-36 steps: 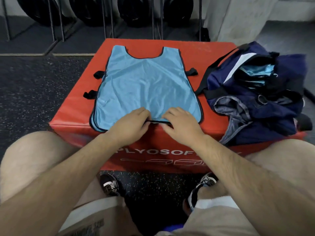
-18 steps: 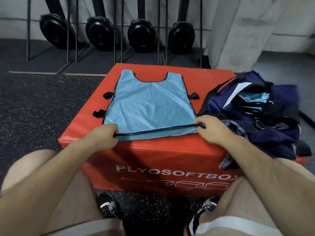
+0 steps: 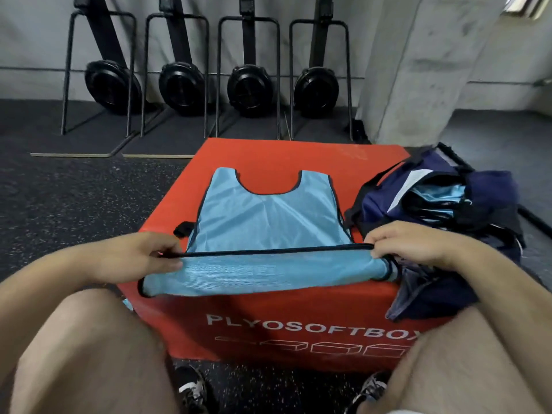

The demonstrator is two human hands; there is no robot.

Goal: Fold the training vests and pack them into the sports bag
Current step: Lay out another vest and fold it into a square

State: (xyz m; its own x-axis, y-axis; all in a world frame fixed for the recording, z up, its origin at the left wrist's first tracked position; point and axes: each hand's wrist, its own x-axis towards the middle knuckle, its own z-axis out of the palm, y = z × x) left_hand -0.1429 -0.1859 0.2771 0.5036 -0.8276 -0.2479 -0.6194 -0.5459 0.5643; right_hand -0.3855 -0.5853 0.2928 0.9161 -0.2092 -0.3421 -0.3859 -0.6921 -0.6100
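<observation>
Red plyo soft box (image 3: 263,153) under both my hands; navy sports bag (image 3: 379,201) sits on it just beyond my right hand (image 3: 412,246), mouth open, light-blue fabric (image 3: 439,194) showing inside. Light-blue training vest (image 3: 268,222) lies on the box, neck end away from me, near edge raised off the top. Left hand (image 3: 140,258) and right hand each pinch one end of its black-trimmed hem (image 3: 268,251), pulled straight between them.
</observation>
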